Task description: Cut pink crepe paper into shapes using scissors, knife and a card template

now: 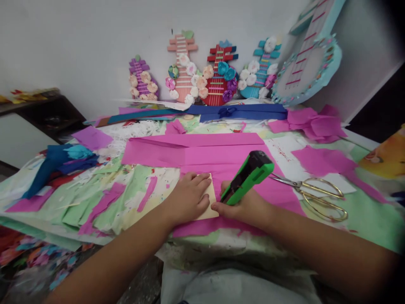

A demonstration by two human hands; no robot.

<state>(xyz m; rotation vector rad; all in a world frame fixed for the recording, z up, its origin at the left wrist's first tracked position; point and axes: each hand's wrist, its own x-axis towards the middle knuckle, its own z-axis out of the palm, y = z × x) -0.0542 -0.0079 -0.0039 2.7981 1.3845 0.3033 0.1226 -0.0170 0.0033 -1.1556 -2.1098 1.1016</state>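
My left hand (pixel 193 197) lies flat with its fingers stretched out, pressing on a cream card piece (pixel 207 209). Beneath that card is a bright pink crepe paper sheet (pixel 224 156), which spreads across the middle of the table. My right hand (pixel 245 209) is closed around a green and black utility knife (pixel 248 177), whose handle leans up to the right. The knife's lower end is near the card's right edge; its blade is hidden by my fingers. Gold-handled scissors (pixel 316 194) lie to the right of my right hand, their blades pointing left toward the pink paper.
Several decorated paper guitars (pixel 218 76) lean on the wall behind the table. Pink scraps (pixel 319 122) lie at the right, folded blue paper (pixel 240 112) at the back, and white strings (pixel 133 133) and teal paper (pixel 47 169) at the left. Colourful scraps (pixel 38 257) fill the lower left.
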